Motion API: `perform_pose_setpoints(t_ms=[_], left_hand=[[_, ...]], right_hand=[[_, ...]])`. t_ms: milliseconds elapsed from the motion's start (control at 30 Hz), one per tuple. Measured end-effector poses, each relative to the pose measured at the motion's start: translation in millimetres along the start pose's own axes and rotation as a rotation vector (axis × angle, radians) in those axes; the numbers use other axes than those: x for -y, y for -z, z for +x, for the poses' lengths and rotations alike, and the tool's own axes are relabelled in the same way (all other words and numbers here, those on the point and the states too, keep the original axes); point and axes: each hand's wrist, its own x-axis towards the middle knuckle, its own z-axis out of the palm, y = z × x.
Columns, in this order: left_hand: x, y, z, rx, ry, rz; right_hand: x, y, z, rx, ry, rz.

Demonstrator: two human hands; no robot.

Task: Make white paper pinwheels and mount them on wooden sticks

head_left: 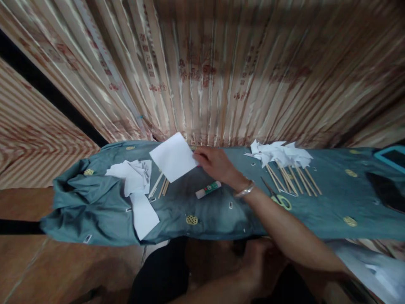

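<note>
My right hand (210, 162), with a bracelet at the wrist, is closed on the right corner of a white square sheet of paper (174, 157). The sheet is held tilted above the cloth-covered surface (177, 230). Below that hand lies a glue stick (208, 190) with a green label. My left hand (255, 257) is low by my lap, under the table's front edge; it is dark and smeared, so its fingers do not show clearly. Several thin wooden sticks (163, 187) lie just under the sheet.
White paper pinwheels (281, 154) on sticks (297, 181) lie on the right, with green-handled scissors (280, 199) beside them. Loose white papers (144, 215) lie on the left. A dark phone (384, 190) and blue-edged tablet (394, 156) are far right. A curtain (202, 84) hangs behind.
</note>
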Motion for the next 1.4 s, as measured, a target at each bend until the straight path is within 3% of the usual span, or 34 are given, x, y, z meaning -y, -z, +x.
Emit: perform_pose_setpoints(t_ms=[133,200,267,400,533,633,767,833,967,1000,1167,1400], left_hand=[[-4,24.1,-9,-0.084,-0.008,0.175],[-12,37.7,-12,-0.103,-0.05,0.264],[-22,52.0,-13,-0.14,-0.147,0.362],[-40,89.3,-6,-0.288,-0.344,0.583],[-46,125.1,8,-0.471,-0.637,0.991],[-42,134.5,15,-0.382,-0.797,1.29],[-35,133.2,20,-0.251,-0.803,1.473],[-34,133.8,21,-0.207,-0.782,1.506],[-32,136.3,20,-0.151,-0.745,1.514],[-32,135.8,20,-0.143,-0.74,1.492],[-31,126.5,13,-0.164,-0.729,1.276],[-28,121.1,9,-0.18,-0.669,1.22]], right_hand=[[-52,37,-85,-0.135,-0.179,0.146],[-75,40,-123,-0.209,-0.352,0.418],[-94,38,-153,-0.221,-0.463,0.55],[-118,35,-188,-0.146,-0.545,0.533],[-131,35,-198,0.009,-0.542,0.497],[-135,34,-198,0.078,-0.508,0.464],[-132,34,-195,0.146,-0.421,0.319],[-127,36,-196,0.124,-0.392,0.198],[-111,42,-205,-0.069,-0.307,-0.102],[-107,43,-209,-0.067,-0.27,-0.13],[-93,43,-218,0.069,-0.191,-0.036],[-94,35,-212,-0.017,-0.28,0.224]])
